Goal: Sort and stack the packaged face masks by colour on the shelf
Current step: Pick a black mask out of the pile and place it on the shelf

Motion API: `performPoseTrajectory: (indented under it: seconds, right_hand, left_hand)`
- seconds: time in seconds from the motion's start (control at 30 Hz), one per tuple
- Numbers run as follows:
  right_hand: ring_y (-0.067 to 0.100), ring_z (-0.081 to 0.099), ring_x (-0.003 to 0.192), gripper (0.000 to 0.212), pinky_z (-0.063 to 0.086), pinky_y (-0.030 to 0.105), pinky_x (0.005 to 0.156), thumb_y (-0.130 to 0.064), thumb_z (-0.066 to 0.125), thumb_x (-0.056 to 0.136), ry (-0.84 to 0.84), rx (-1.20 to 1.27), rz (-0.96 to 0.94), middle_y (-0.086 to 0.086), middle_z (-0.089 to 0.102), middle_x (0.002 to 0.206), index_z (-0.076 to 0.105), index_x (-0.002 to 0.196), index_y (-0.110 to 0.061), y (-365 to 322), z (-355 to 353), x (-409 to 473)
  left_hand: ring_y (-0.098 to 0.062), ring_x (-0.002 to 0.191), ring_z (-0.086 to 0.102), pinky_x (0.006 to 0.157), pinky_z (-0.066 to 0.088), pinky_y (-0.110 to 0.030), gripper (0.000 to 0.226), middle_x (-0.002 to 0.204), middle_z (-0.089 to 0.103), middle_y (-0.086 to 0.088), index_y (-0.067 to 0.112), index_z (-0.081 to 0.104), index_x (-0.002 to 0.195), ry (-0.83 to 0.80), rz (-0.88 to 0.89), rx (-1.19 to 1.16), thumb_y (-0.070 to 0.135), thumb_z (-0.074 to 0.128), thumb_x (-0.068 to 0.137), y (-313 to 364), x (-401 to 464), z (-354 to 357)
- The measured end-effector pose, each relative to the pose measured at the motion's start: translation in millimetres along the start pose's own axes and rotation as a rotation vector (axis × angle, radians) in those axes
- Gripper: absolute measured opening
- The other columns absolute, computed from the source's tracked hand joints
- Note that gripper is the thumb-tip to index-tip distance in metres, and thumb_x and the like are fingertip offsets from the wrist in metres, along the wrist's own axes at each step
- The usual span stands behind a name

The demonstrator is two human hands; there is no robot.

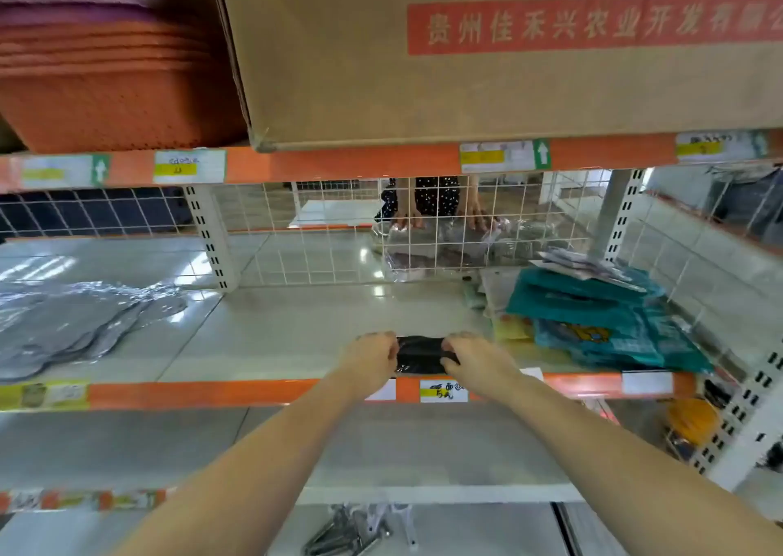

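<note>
Black plastic-wrapped face masks [419, 359] sit at the shelf [271, 335] front — left hand [373, 358] and right hand [474, 360] pinch either end. Curled fingers likely square the stack.

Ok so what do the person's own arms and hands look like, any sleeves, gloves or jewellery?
Both forearms are bare right to the bottom of the picture: no sleeves show. The left hand and right hand wear no gloves, and no watch, ring or bracelet is visible.
</note>
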State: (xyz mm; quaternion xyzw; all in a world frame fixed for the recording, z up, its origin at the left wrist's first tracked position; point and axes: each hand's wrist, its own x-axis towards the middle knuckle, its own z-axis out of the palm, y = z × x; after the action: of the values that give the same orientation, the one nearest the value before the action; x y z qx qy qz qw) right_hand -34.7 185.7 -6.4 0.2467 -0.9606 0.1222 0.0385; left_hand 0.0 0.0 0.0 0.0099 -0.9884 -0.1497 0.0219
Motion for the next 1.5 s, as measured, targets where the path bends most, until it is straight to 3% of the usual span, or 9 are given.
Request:
performPoseTrajectory:
  seconds: [0.47, 0.7, 0.97, 1.07, 1.13, 1.2, 1.27, 1.4, 1.5]
  right_hand:
    - [0.022, 0.052, 0.111, 0.033, 0.042, 0.030, 0.092, -0.027, 0.053, 0.094, -0.207, 0.091, 0.116, 0.008, 0.053, 0.126, 0.055, 0.124, -0.013, 16.6, 48.4, 55.3]
    - [0.022, 0.042, 0.124, 0.049, 0.040, 0.034, 0.097, -0.039, 0.056, 0.091, -0.197, 0.025, 0.170, 0.003, 0.042, 0.136, 0.046, 0.133, -0.015, 15.5, 64.9, 64.8]
    - [0.017, 0.042, 0.126, 0.037, 0.034, 0.032, 0.095, -0.039, 0.041, 0.097, 0.042, -0.044, 0.232, -0.007, 0.047, 0.137, 0.055, 0.126, -0.022, 5.8, 83.2, 52.8]
    - [0.021, 0.063, 0.103, 0.045, 0.049, 0.036, 0.079, -0.045, 0.036, 0.085, 0.118, 0.038, 0.263, -0.004, 0.066, 0.114, 0.071, 0.100, -0.020, 4.0, 88.4, 45.7]
    - [0.020, 0.066, 0.096, 0.043, 0.051, 0.033, 0.074, -0.046, 0.039, 0.080, 0.166, 0.054, 0.263, -0.005, 0.069, 0.107, 0.072, 0.092, -0.022, 5.7, 91.6, 42.9]
    - [0.019, 0.064, 0.100, 0.045, 0.050, 0.033, 0.077, -0.048, 0.039, 0.080, 0.190, 0.054, 0.240, -0.005, 0.068, 0.110, 0.072, 0.095, -0.021, 4.4, 91.6, 43.1]
    - [0.019, 0.065, 0.100, 0.046, 0.051, 0.034, 0.078, -0.050, 0.041, 0.079, 0.198, 0.044, 0.237, -0.005, 0.068, 0.111, 0.072, 0.096, -0.021, 4.0, 90.2, 42.6]
    - [0.018, 0.055, 0.114, 0.048, 0.045, 0.036, 0.089, -0.051, 0.043, 0.080, 0.130, 0.039, 0.234, -0.007, 0.059, 0.123, 0.067, 0.111, -0.024, 1.8, 85.3, 45.4]
    - [0.018, 0.045, 0.122, 0.042, 0.035, 0.033, 0.095, -0.037, 0.047, 0.085, 0.052, -0.031, 0.204, -0.007, 0.051, 0.131, 0.060, 0.123, -0.025, 4.8, 84.2, 55.2]
  left_hand:
    - [-0.020, 0.112, 0.054, 0.088, 0.044, -0.030, 0.038, 0.124, 0.058, 0.001, 0.023, 0.057, 0.126, -0.231, 0.174, 0.014, 0.036, 0.060, 0.090, -39.8, 72.5, 42.6]
    - [-0.026, 0.129, 0.038, 0.100, 0.035, -0.040, 0.054, 0.138, 0.045, -0.003, 0.021, 0.045, 0.136, -0.159, 0.253, 0.231, 0.048, 0.054, 0.091, -44.7, 85.9, 57.9]
    - [-0.030, 0.118, 0.048, 0.091, 0.037, -0.035, 0.035, 0.124, 0.057, -0.009, 0.016, 0.053, 0.126, 0.068, 0.340, 0.234, 0.035, 0.037, 0.101, -54.2, 76.6, 69.1]
    - [-0.027, 0.114, 0.049, 0.090, 0.038, -0.034, 0.030, 0.119, 0.059, -0.006, 0.015, 0.057, 0.120, 0.114, 0.326, 0.129, 0.029, 0.040, 0.101, -59.6, 75.0, 75.0]
    - [-0.028, 0.101, 0.058, 0.079, 0.044, -0.034, 0.018, 0.103, 0.065, -0.006, 0.011, 0.065, 0.103, 0.164, 0.346, 0.074, 0.024, 0.057, 0.093, -59.8, 75.2, 74.8]
    - [-0.022, 0.073, 0.064, 0.059, 0.049, -0.028, 0.020, 0.075, 0.065, -0.001, 0.012, 0.065, 0.075, 0.206, 0.384, 0.078, 0.021, 0.082, 0.071, -61.7, 78.0, 76.5]
    - [-0.017, 0.059, 0.061, 0.049, 0.046, -0.022, 0.032, 0.064, 0.061, 0.003, 0.016, 0.061, 0.064, 0.256, 0.391, 0.071, 0.020, 0.091, 0.057, -63.1, 80.4, 80.2]
    - [-0.016, 0.054, 0.057, 0.048, 0.043, -0.021, 0.035, 0.062, 0.056, 0.002, 0.015, 0.057, 0.064, 0.325, 0.414, 0.040, 0.015, 0.091, 0.055, -62.3, 79.1, 79.6]
    - [-0.017, 0.056, 0.055, 0.056, 0.039, -0.023, 0.035, 0.066, 0.055, 0.001, 0.014, 0.052, 0.072, 0.447, 0.435, 0.010, 0.010, 0.086, 0.063, -63.5, 77.0, 82.9]
